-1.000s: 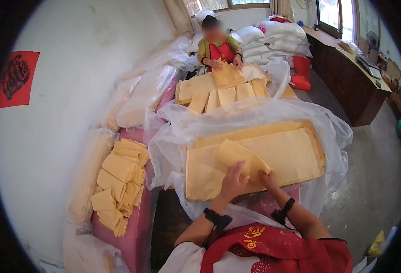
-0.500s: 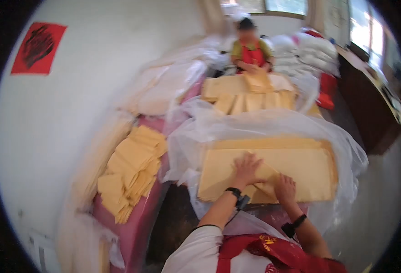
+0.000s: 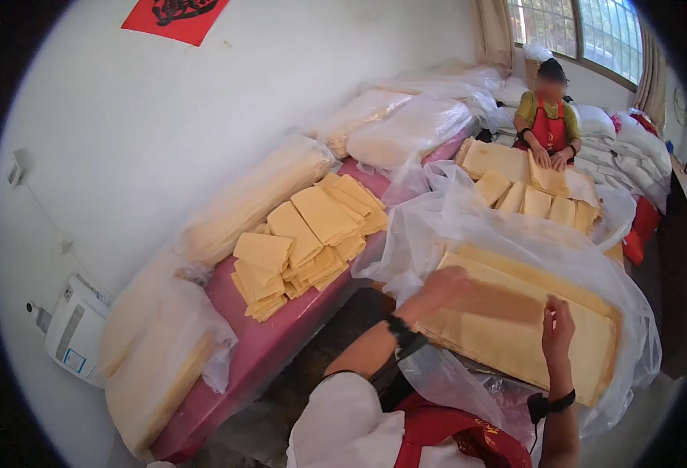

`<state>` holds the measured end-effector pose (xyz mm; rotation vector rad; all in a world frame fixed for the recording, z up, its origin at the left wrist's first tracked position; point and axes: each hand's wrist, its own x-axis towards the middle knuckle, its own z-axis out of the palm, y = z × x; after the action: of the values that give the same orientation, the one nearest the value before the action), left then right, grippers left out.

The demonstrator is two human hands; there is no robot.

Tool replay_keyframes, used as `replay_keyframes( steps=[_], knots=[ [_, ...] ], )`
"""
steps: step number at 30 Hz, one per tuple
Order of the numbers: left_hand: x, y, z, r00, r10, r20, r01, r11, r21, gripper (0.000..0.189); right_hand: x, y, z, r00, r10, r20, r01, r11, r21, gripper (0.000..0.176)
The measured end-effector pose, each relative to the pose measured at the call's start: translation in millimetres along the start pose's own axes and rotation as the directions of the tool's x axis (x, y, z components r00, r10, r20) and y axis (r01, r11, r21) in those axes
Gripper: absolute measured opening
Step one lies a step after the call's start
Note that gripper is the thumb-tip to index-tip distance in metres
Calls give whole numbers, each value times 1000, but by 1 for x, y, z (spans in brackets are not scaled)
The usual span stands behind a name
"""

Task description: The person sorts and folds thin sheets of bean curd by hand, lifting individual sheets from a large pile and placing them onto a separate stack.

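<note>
A stack of large pale yellow sheets lies before me on spread clear plastic. Above its left end is my left hand, smeared by motion and closed on one end of a folded yellow sheet. The folded sheet looks dark and narrow, seen nearly edge-on. By its other end, my right hand is raised over the stack with fingers curled closed. I cannot make out whether those fingers grip anything. A heap of folded yellow sheets lies to the left on a pink surface.
Plastic-wrapped bundles line the wall along the pink surface. Crumpled clear plastic surrounds the stack. At the back, a person in a red apron handles similar sheets. White sacks are piled behind.
My view has swung left, bringing the folded heap nearer the middle. Both hands have lifted from flat on the stack; the folded sheet is now up off it, in my left hand.
</note>
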<state>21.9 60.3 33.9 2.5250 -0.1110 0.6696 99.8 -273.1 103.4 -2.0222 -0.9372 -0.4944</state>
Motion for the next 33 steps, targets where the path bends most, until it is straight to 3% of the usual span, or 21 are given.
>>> replay_keyframes(
  steps=[2,3,4,5,6,7,8,10,11,12,13,15,16,17,18,19,23,30,31,32,33],
  knots=[
    [-31,-34,-45,925,-225,-305,204,974,-100,24,5,-5,9,996,66,-54,-60,992,107,20],
    [-42,-62,-78,898,-289,-331,304,953,-8,26,4,-6,14,985,139,-98,-117,971,206,22],
    [-52,-61,-114,717,-499,-487,533,843,-79,25,-4,-1,21,984,147,-98,-123,969,213,22],
    [-54,-52,-160,677,-374,-634,459,888,-34,24,-18,9,31,983,175,49,-181,967,178,22],
    [-74,-116,-174,512,-457,-727,565,817,-116,23,-27,15,41,959,206,192,-234,963,133,22],
    [-89,-134,-205,516,-366,-775,635,770,59,21,-33,12,48,956,220,192,-246,961,128,22],
    [-101,-138,-225,475,-318,-821,627,777,62,22,-40,5,53,942,210,263,-253,957,140,23],
    [-142,-194,-239,489,-292,-822,725,661,196,28,-55,0,56,918,243,312,-294,947,127,24],
    [-134,-170,-230,516,-296,-804,705,680,201,28,-59,-1,60,925,168,340,-202,977,68,24],
    [-123,-123,-227,505,-138,-852,738,580,344,31,-62,-2,66,921,96,376,-110,994,15,24],
    [-115,-90,-218,501,29,-865,766,449,459,34,-67,-3,71,921,130,368,-141,990,2,24],
    [-105,-61,-158,706,-165,-688,551,739,388,34,-77,-6,79,901,56,430,-53,998,-19,26],
    [-106,-60,-120,786,-428,-446,471,882,-17,31,-79,-8,85,896,78,438,-72,997,-30,26],
    [-96,-22,-90,808,-563,-176,571,821,-3,29,-81,-11,91,877,37,480,-29,999,-24,26],
    [-106,-20,-50,879,-476,4,474,877,83,39,-83,-13,95,856,-8,517,18,1000,-13,27],
    [-112,-17,-14,927,-374,12,372,924,86,43,-85,-14,98,855,3,518,10,1000,-22,27],
    [-121,0,27,785,-616,-62,614,762,204,50,-100,-3,102,833,32,553,-10,999,-44,29],
    [-111,-25,34,828,-560,-36,556,809,191,45,-111,6,114,852,-36,522,67,997,-40,33],
    [-110,-33,38,740,-672,10,658,721,-217,42,-110,6,118,858,-30,513,60,997,-42,33],
    [-109,-37,42,655,-747,115,656,485,-578,40,-110,7,122,851,-9,526,47,997,-59,35],
    [-97,-23,33,660,-741,125,658,490,-572,40,-109,4,123,842,15,539,31,997,-77,38]
  ],
)
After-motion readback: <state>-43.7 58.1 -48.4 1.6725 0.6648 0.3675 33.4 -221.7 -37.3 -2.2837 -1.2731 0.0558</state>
